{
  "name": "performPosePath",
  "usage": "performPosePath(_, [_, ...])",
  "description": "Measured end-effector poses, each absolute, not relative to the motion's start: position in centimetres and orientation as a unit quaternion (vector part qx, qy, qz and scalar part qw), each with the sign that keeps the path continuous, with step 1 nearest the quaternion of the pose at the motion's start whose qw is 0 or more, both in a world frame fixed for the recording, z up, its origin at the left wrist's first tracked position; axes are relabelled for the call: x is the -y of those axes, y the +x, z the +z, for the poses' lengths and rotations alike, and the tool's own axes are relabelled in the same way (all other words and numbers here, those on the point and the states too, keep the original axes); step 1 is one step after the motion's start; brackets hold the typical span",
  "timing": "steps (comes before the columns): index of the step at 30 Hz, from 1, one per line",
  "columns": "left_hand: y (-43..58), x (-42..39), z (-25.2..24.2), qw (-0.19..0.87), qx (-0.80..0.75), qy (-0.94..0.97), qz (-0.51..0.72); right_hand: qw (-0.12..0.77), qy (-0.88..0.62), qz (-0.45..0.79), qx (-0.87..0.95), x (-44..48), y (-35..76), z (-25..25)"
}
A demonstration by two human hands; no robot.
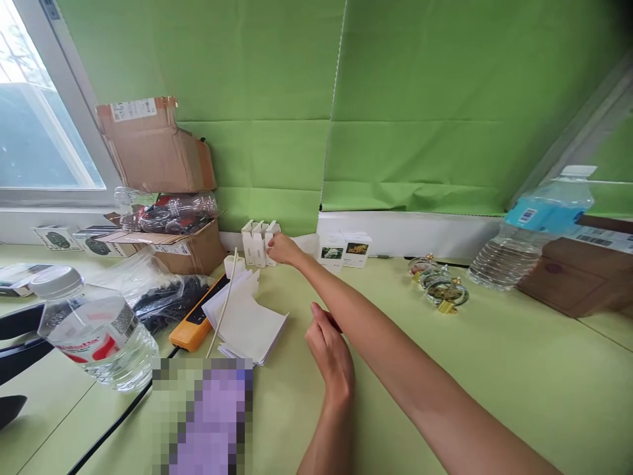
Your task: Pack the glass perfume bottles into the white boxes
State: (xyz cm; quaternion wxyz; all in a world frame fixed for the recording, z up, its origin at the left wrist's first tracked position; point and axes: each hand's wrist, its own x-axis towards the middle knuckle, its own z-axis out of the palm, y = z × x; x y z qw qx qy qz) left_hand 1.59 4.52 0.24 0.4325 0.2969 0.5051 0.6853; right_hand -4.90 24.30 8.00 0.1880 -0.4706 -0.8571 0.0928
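My right hand (283, 250) reaches far across the table, its fingers closed at the rightmost of three narrow white boxes (271, 232) standing in a row by the back wall. The other two upright white boxes (252, 244) are just left of it. Nearer to me, my left hand (330, 349) is curled above the table, partly behind my right forearm; whatever its fingers hold, if anything, is hidden. Right of my right hand stand small white cards or boxes with flower pictures (356, 250). Loose white paper sheets (252, 316) lie left of my hands.
At left are a water bottle (99, 330), an orange power strip (192, 328), a cable and stacked cardboard boxes (153, 145). A blurred purple-screened object (210, 422) lies in front. Bangles (445, 290), a large bottle (529, 231) and a brown box (568, 274) are at right.
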Motion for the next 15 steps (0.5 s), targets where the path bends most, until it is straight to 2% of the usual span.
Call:
performPosePath(8, [1.3,-4.5,0.0,0.341,-0.569,0.354,0.659,0.184,-0.425,0.051,0.885,-19.4,-1.5,8.2])
performPosePath(15, [0.9,-4.4,-0.2,0.284,-0.603,0.377,0.643,0.220,-0.402,0.015,0.889,-11.1,6.8,8.6])
